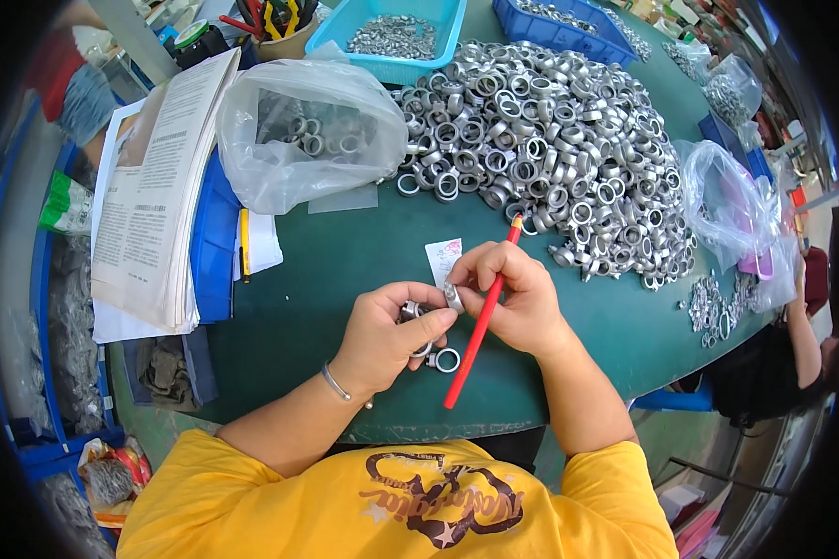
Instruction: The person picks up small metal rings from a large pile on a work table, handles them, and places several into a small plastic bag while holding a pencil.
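Observation:
My left hand [373,345] is closed around a couple of silver metal rings [409,312], partly hidden by its fingers. Between the fingertips of both hands is another metal ring [453,298], turned almost edge-on. My right hand [522,298] pinches that ring and also keeps a red pencil [475,349] slanted across its fingers. Just below the left fingers, one more ring [446,360] shows against the green table; whether a finger touches it I cannot tell. Behind the fingertips lies a small white paper slip [441,256] with red and dark marks.
A large heap of metal rings [569,140] covers the table's far right. Beyond it stand a light-blue basket [452,51] and a dark-blue bin [550,33]. A clear plastic bag [270,168] with rings, papers [149,205] and a yellow pen [245,244] lie left. Another person's arm [802,326] appears far right.

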